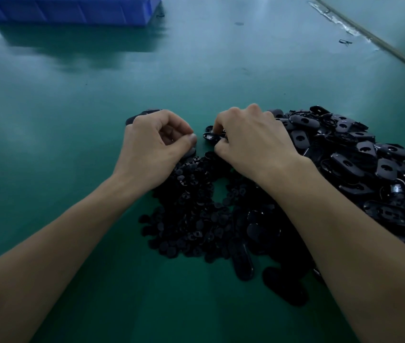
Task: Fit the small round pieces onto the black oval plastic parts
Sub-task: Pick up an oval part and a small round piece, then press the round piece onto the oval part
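Note:
A heap of small round black pieces lies on the green table between my forearms. To its right spreads a big pile of black oval plastic parts, many showing a keyhole opening. My right hand has its fingers curled round one black oval part at the pile's left edge. My left hand is curled beside it, thumb against fingertips; whether it pinches a round piece is hidden. Behind my left hand lie one or two more oval parts.
A blue plastic bin stands at the far left of the green table. A taped seam runs diagonally at the far right, with a small dark scrap beside it. A few oval parts lie near the front.

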The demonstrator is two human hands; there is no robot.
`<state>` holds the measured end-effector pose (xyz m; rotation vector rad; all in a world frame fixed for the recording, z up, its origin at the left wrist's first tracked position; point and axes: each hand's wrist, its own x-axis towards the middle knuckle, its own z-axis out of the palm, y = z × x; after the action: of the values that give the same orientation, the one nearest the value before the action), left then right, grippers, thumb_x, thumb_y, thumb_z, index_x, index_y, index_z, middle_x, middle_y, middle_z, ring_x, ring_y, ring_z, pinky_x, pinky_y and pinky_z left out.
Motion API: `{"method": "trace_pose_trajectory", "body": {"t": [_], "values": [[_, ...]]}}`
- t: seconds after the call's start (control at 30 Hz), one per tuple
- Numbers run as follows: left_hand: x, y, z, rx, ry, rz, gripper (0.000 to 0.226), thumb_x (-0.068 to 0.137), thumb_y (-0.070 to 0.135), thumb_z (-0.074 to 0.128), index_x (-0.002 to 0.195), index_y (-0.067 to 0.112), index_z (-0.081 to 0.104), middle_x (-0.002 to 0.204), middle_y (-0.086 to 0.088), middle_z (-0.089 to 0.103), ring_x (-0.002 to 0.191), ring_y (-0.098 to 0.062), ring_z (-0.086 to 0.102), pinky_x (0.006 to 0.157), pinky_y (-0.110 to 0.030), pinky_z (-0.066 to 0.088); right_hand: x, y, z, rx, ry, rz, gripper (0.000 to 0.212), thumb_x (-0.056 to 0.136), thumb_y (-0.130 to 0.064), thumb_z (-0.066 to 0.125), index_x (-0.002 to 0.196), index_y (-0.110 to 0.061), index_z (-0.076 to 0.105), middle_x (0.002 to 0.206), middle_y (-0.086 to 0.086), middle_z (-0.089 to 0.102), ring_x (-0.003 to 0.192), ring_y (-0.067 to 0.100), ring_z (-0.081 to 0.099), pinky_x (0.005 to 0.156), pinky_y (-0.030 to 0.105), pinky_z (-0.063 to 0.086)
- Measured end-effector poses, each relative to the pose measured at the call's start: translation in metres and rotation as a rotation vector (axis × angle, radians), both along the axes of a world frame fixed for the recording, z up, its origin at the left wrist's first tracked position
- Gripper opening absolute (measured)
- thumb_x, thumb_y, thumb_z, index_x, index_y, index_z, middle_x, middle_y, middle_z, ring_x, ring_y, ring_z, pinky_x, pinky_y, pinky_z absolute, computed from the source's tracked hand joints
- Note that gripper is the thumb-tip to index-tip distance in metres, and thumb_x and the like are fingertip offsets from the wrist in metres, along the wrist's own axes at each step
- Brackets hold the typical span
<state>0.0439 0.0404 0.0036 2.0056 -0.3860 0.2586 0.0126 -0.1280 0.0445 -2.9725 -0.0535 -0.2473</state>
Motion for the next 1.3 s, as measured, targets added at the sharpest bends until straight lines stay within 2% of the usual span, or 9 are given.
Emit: {"method": "trace_pose_trajectory", "body": {"t": [0.2, 0.33, 0.43, 0.53, 0.7, 0.83, 1.0, 1.13, 1.3], "values": [[-0.001, -0.001, 0.002, 0.011, 0.015, 0.023, 0.015, 0.08, 0.017, 0.08, 0.075, 0.024, 0.069, 0.065, 0.008, 0.07, 0.053, 0.0, 0.058, 0.058, -0.022, 0.052, 0.004, -0.002, 0.001, -0.005, -0.025, -0.013, 0.022, 0.092, -0.015, 0.055, 0.112, -0.015, 0.064, 0.088, 0.007, 0.039, 0.078, 0.032, 0.042, 0.069, 0.037, 0.039], [-0.006, -0.005, 0.008, -0.034, 0.05, 0.039, 0.009, 0.084, 0.021, 0.077, 0.08, 0.024, 0.07, 0.066, 0.006, 0.073, 0.058, -0.001, 0.066, 0.058, -0.015, 0.049, 0.001, -0.002, 0.004, 0.067, -0.181, -0.004, 0.018, 0.093, -0.014, 0.054, 0.105, -0.016, 0.066, 0.085, 0.01, 0.059, 0.075, 0.035, 0.051, 0.066, 0.036, 0.044], [-0.012, -0.009, 0.017, -0.198, 0.183, 0.004, 0.01, 0.091, 0.029, 0.07, 0.086, 0.02, 0.071, 0.069, 0.0, 0.075, 0.054, -0.004, 0.066, 0.051, -0.013, 0.048, -0.005, -0.003, 0.01, 0.232, -0.268, 0.119, 0.019, 0.093, -0.012, 0.054, 0.104, -0.017, 0.068, 0.087, 0.008, 0.069, 0.079, 0.034, 0.062, 0.072, 0.04, 0.053], [-0.015, -0.011, 0.026, -0.304, 0.313, -0.027, 0.024, 0.094, 0.037, 0.065, 0.087, 0.015, 0.07, 0.073, -0.006, 0.075, 0.051, -0.008, 0.062, 0.045, -0.016, 0.045, -0.014, -0.006, 0.011, 0.308, -0.277, 0.224, 0.021, 0.093, -0.007, 0.053, 0.101, -0.015, 0.07, 0.09, 0.005, 0.07, 0.081, 0.03, 0.063, 0.076, 0.041, 0.052], [-0.018, -0.012, 0.033, -0.457, 0.469, -0.065, 0.02, 0.089, 0.032, 0.071, 0.081, 0.015, 0.064, 0.07, -0.006, 0.073, 0.054, -0.012, 0.065, 0.047, -0.019, 0.051, -0.027, -0.009, 0.007, 0.372, -0.344, 0.302, 0.016, 0.089, -0.003, 0.058, 0.094, -0.01, 0.072, 0.081, 0.004, 0.066, 0.07, 0.025, 0.059, 0.067, 0.039, 0.05], [-0.017, -0.013, 0.031, -0.506, 0.496, -0.081, 0.008, 0.088, 0.009, 0.071, 0.087, 0.01, 0.063, 0.071, -0.007, 0.072, 0.055, -0.011, 0.066, 0.051, -0.018, 0.053, -0.032, -0.009, 0.002, 0.455, -0.286, 0.266, 0.01, 0.089, -0.008, 0.063, 0.096, -0.013, 0.067, 0.085, -0.001, 0.066, 0.076, 0.018, 0.065, 0.071, 0.04, 0.054], [-0.015, -0.011, 0.027, -0.479, 0.431, -0.073, 0.008, 0.093, 0.006, 0.066, 0.099, 0.012, 0.067, 0.095, -0.021, 0.071, 0.07, -0.016, 0.066, 0.063, -0.023, 0.057, -0.039, -0.009, -0.001, 0.306, -0.086, 0.184, 0.011, 0.09, -0.028, 0.067, 0.098, -0.025, 0.073, 0.089, -0.005, 0.063, 0.089, 0.023, 0.063, 0.08, 0.038, 0.053], [-0.016, -0.013, 0.025, -0.442, 0.361, -0.059, 0.006, 0.092, 0.007, 0.067, 0.091, 0.013, 0.068, 0.08, -0.011, 0.071, 0.068, -0.015, 0.068, 0.06, -0.021, 0.056, -0.046, 0.002, -0.002, 0.139, 0.112, 0.251, 0.022, 0.094, -0.041, 0.063, 0.111, -0.03, 0.072, 0.104, -0.003, 0.062, 0.108, 0.023, 0.055, 0.09, 0.039, 0.048], [-0.016, -0.013, 0.024, -0.442, 0.342, -0.019, 0.008, 0.09, 0.007, 0.07, 0.086, 0.011, 0.065, 0.078, -0.012, 0.072, 0.067, -0.016, 0.072, 0.057, -0.022, 0.057, -0.047, 0.003, -0.005, 0.106, 0.129, 0.242, 0.02, 0.096, -0.034, 0.061, 0.113, -0.027, 0.069, 0.109, -0.001, 0.063, 0.111, 0.024, 0.053, 0.093, 0.039, 0.046]]}}
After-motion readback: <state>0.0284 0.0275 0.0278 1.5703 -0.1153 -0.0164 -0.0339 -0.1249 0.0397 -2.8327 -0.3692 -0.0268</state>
